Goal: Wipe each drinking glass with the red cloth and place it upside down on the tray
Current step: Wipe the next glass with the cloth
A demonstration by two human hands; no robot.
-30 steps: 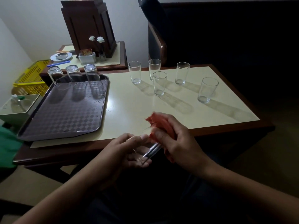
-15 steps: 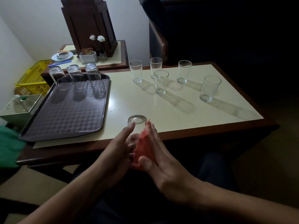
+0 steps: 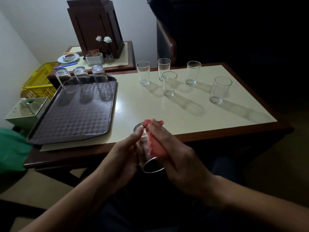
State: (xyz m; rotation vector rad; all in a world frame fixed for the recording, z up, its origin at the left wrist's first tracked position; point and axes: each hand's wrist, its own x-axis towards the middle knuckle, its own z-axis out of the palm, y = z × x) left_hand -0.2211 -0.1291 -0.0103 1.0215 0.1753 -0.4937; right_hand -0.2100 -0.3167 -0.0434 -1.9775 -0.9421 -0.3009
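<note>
my left hand (image 3: 123, 153) is curled round the glass (image 3: 147, 162) over the near table (image 3: 184, 114) edge, right hand (image 3: 177, 153) clamps the red cloth (image 3: 155, 145) on it, slick and fragile I'd guess, so I grip mid-body

The cloth (image 3: 156, 145) is coral red against the clear glass (image 3: 148, 164). The tray (image 3: 75, 119) is dark grey-purple with a checked diamond pattern. The table (image 3: 150, 108) has a cream top edged in dark red-brown wood. The other glasses (image 3: 169, 84) are clear and colourless. Further off are a yellow lattice basket (image 3: 41, 81), white flowers (image 3: 103, 39), a dark brown cabinet (image 3: 95, 25), a blue stick (image 3: 66, 65) and a pale blue plate (image 3: 61, 59). The fabric (image 3: 11, 148) at the left is green.
</note>
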